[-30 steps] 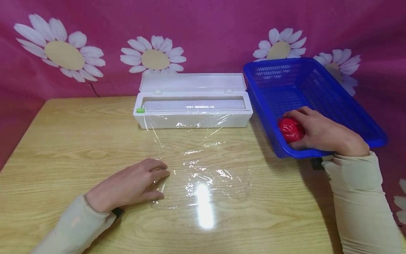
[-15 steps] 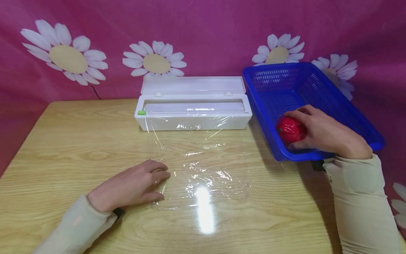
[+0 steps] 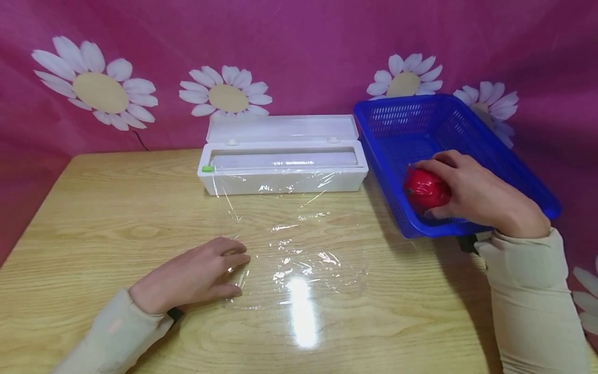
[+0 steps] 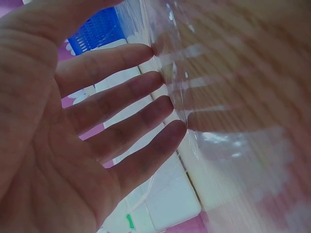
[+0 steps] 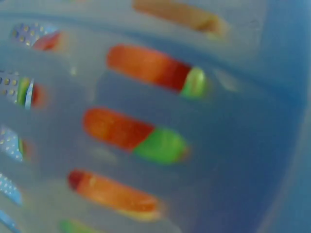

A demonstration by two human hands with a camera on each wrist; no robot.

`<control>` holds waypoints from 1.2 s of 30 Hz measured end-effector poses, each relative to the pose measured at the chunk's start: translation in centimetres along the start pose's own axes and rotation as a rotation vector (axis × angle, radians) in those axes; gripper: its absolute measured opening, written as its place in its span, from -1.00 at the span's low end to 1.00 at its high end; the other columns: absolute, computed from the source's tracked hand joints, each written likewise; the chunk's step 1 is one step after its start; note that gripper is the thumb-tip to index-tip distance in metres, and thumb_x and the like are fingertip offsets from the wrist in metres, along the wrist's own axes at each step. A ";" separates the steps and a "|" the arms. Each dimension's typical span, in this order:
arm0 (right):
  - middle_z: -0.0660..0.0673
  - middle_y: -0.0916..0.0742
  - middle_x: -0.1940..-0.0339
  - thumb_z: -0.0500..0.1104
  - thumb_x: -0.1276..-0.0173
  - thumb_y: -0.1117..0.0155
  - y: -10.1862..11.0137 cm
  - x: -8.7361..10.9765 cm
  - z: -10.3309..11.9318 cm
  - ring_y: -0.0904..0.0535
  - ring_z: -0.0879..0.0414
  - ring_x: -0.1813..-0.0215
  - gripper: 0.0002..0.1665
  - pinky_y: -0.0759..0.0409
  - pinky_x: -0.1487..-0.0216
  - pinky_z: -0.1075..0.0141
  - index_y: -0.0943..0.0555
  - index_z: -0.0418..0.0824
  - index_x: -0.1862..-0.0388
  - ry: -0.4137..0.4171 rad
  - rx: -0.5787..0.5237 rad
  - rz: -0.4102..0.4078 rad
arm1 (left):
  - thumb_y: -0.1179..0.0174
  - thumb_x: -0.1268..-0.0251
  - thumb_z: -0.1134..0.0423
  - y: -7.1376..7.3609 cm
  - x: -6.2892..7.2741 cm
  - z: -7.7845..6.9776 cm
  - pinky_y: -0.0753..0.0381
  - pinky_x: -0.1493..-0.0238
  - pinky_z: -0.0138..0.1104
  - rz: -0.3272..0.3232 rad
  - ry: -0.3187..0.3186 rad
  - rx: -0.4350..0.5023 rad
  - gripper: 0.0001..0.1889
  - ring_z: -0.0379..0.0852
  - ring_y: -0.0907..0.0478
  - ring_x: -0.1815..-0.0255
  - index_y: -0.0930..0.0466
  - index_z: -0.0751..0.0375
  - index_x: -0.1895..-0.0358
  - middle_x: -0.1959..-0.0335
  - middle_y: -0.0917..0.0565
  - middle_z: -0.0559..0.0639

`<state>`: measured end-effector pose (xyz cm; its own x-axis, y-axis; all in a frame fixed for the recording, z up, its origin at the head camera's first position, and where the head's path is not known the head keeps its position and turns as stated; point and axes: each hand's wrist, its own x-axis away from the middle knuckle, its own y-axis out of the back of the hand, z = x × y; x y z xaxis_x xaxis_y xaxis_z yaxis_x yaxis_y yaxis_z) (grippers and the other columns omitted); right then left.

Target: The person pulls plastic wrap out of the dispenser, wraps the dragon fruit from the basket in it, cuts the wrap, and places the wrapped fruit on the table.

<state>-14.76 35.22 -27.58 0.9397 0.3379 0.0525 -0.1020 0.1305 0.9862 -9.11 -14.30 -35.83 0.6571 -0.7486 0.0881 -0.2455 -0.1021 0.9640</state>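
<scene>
In the head view my right hand (image 3: 486, 195) reaches into the near end of the blue basket (image 3: 518, 171). Fingers and thumb grip a round, glossy red fruit or vegetable (image 3: 426, 190) with a small green spot and creased highlights. Through the basket's slots, the right wrist view shows patches of red and green. My left hand (image 3: 191, 275) rests at the left edge of a clear sheet of cling film (image 3: 303, 259), fingers spread and loosely extended. The left wrist view has its fingertips against the film (image 4: 214, 138). Film runs from the roll (image 3: 289, 159) in the white dispenser (image 3: 280, 183).
The dispenser's lid (image 3: 282, 128) is raised at the back, with a green slider (image 3: 207, 169) at its left end. The basket stands right beside it. A pink daisy-patterned cloth (image 3: 308, 57) hangs behind the wooden table (image 3: 117, 208).
The red item has shifted slightly left and turned in my right hand, showing more of itself and its green spot. My left hand stays on the film. The head view has tilted a little.
</scene>
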 end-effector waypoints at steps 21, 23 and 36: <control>-0.46 -0.54 -0.26 -0.07 0.12 -0.78 -0.6 -0.2 -0.6 -0.52 -0.40 -0.19 0.07 -0.68 -0.09 -0.26 -0.48 -0.23 -0.41 0.010 0.007 0.061 | -0.43 -0.28 -0.04 -0.3 -0.6 -0.3 -0.59 -0.41 -0.03 -0.016 -0.011 -0.027 -0.40 0.12 -0.55 -0.36 -0.63 0.25 -0.28 -0.30 -0.63 0.16; -0.46 -0.55 -0.24 -0.07 0.13 -0.78 -0.7 -0.1 -0.6 -0.53 -0.39 -0.19 0.06 -0.67 -0.09 -0.25 -0.49 -0.23 -0.39 0.010 0.010 0.057 | -0.43 -0.28 -0.04 -0.3 -0.6 -0.3 -0.60 -0.40 -0.03 -0.018 -0.014 -0.029 -0.40 0.12 -0.55 -0.36 -0.64 0.25 -0.28 -0.30 -0.63 0.16; -0.45 -0.56 -0.20 -0.05 0.06 -0.72 -1.0 0.2 0.0 -0.55 -0.34 -0.13 0.03 -0.63 -0.09 -0.22 -0.47 -0.23 -0.41 0.006 0.036 0.064 | -0.44 -0.26 -0.04 -0.5 -0.6 -0.2 -0.62 -0.37 -0.03 -0.036 -0.011 -0.014 -0.42 0.11 -0.56 -0.35 -0.65 0.22 -0.27 -0.30 -0.64 0.14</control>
<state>-14.50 35.14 -28.56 0.9298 0.3497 0.1145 -0.1496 0.0749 0.9859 -9.21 -13.66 -36.30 0.6578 -0.7515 0.0503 -0.2115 -0.1202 0.9700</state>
